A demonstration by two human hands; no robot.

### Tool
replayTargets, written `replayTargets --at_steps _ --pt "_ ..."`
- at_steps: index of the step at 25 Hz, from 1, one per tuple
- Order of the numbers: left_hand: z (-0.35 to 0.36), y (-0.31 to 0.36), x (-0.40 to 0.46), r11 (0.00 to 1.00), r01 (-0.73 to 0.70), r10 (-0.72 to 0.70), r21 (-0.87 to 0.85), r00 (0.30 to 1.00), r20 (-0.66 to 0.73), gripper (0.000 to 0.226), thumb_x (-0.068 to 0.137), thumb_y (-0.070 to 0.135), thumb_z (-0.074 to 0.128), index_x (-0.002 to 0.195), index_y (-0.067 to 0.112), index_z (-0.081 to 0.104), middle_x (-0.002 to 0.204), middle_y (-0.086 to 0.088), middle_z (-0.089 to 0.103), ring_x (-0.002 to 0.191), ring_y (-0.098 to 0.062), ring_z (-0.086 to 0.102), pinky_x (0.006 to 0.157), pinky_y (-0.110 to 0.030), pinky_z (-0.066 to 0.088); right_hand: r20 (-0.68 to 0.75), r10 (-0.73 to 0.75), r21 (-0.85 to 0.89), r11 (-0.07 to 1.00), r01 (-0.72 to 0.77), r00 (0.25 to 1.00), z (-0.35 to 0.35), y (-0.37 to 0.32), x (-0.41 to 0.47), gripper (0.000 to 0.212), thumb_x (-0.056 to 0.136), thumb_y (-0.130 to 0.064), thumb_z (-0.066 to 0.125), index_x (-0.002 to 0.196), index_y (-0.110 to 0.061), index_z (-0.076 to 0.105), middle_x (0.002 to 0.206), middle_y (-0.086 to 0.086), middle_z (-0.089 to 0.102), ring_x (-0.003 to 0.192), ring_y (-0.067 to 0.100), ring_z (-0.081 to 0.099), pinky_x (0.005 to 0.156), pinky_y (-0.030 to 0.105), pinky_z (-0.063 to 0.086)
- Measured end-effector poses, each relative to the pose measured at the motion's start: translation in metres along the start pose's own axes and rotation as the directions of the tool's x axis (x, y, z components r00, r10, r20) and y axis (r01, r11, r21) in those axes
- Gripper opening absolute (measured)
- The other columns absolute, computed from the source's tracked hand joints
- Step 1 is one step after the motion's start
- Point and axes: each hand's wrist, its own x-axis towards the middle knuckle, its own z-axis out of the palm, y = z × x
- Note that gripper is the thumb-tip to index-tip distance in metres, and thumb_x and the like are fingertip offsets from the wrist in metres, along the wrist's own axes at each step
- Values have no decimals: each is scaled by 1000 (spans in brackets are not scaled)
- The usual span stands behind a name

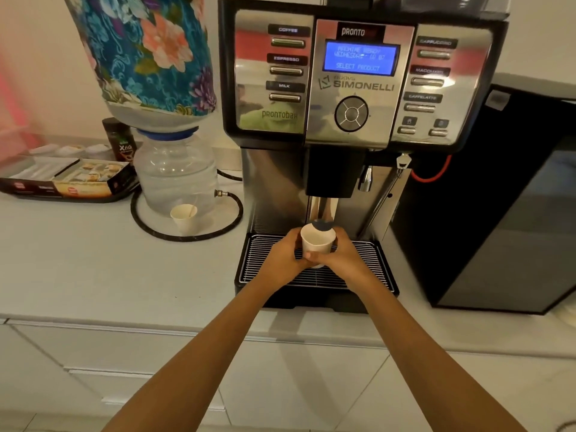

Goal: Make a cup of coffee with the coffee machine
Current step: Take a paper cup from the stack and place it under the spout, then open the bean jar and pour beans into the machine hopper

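While the coffee machine (358, 79) shows its blue ready screen, the left hand (285, 257) and right hand (339, 257) both curl round a paper cup (317, 244) over the drip tray (265, 266), beneath the spout (324, 210)

Pale counter (78, 269) before me, white cabinet fronts (140, 363) below its edge. Coffee machine (358, 88) stands at counter centre, drip tray (258, 260) toward me. Black cabinet-like unit (498, 213) just beside machine, at my right. Clear water jar (176, 176) left of machine, carrying inverted bottle in floral cover (146, 51). Braided hose (187, 235) loops on counter round jar base. Small paper cup with stirrer (184, 218) stands inside loop, before jar. Sachet tray (68, 179) far left; dark jar (120, 141) behind it.
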Motion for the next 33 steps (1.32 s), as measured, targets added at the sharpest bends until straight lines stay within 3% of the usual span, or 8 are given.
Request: replayTargets --at_steps 5,11,14,17,20,23,26,33 --pt "-4 -2 4 998 -21 19 53 1000 24 66 79 22 75 136 15 42 134 -5 54 121 -22 52 101 -42 44 -33 17 -4 1000 -17 999 -1 -5 -8 75 73 -6 78 136 -16 38 130 2 50 106 11 44 80 21 42" --pt "-12 1 -3 992 -69 69 106 998 4 68 80 35 73 136 15 42 135 -5 53 121 -22 50 100 -39 44 -99 33 -53 998 -39 994 -6 0 -15 89 69 -14 82 141 -17 30 136 3 49 125 25 46 96 34 40" --pt "-20 4 -13 991 -47 52 125 998 -41 65 84 29 69 140 16 38 139 -4 49 126 -22 46 104 -39 40 -157 53 -44 997 -61 986 -7 -5 -24 92 72 -20 81 145 -19 24 144 5 42 132 28 39 104 39 36" --pt "-34 3 -31 994 -27 43 106 988 -151 59 89 30 62 141 18 37 141 -1 47 127 -18 45 105 -34 36 -360 15 21 1000 -8 933 1 -13 -41 74 77 -24 77 138 -21 36 132 4 48 120 22 47 90 22 43" --pt "-48 -13 -52 994 -66 91 84 934 -344 39 92 27 58 130 20 49 130 2 55 116 -14 52 100 -31 41 -549 -213 -58 974 217 808 20 -14 -60 36 82 -19 71 113 -19 52 105 -2 58 97 14 57 63 5 45" --pt "-61 -35 -74 998 -48 58 32 892 -448 27 94 30 55 120 21 56 116 9 60 104 -8 57 91 -33 51 -400 -407 -107 910 400 821 46 -22 -66 17 85 -14 68 95 -21 57 90 -14 59 85 4 59 65 8 49" --pt "-73 -52 -89 997 -38 65 66 878 -474 29 93 32 50 117 19 59 113 7 64 102 -9 59 87 -31 53 -149 -505 -156 861 484 850 80 -30 -57 8 87 -15 65 93 -20 62 87 -8 63 81 3 60 69 11 50" --pt "-151 -84 -110 993 49 7 108 884 -467 23 93 31 55 114 24 62 104 12 67 94 2 60 79 -7 43 163 -433 -110 885 452 887 175 -54 -23 12 90 -20 61 102 -18 64 99 -4 65 89 5 61 73 12 51"
